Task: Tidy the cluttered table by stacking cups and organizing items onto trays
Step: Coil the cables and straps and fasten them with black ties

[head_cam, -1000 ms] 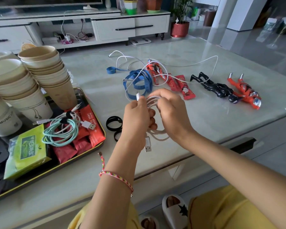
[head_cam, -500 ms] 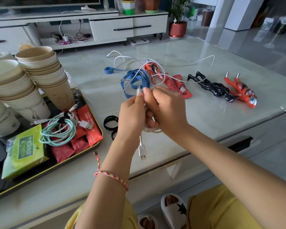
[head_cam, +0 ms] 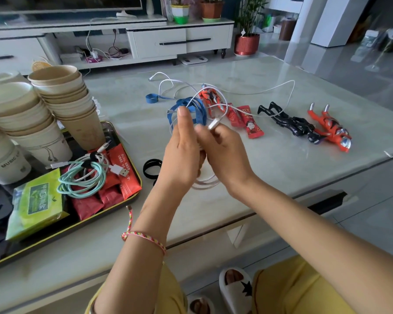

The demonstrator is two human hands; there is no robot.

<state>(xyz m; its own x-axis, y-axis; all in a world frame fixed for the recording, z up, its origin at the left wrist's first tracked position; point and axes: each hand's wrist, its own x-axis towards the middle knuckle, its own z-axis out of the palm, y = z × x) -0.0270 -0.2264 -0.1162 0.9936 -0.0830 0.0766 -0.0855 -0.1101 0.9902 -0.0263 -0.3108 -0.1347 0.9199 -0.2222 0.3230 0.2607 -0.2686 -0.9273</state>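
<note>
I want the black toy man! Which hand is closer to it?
Right. The right hand, pinching the white cable, is left of the black toy man; the left hand is farther left, beyond it.

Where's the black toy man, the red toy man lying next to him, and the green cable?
black toy figure (head_cam: 297, 125): head view, on its torso.
red toy figure (head_cam: 329, 128): head view, on its chest.
green cable (head_cam: 80, 193): head view, on the coil's lower loop.

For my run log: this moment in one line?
step: cable coiling | left hand: holds white charging-cable coil | right hand: pinches its silver plug
</note>
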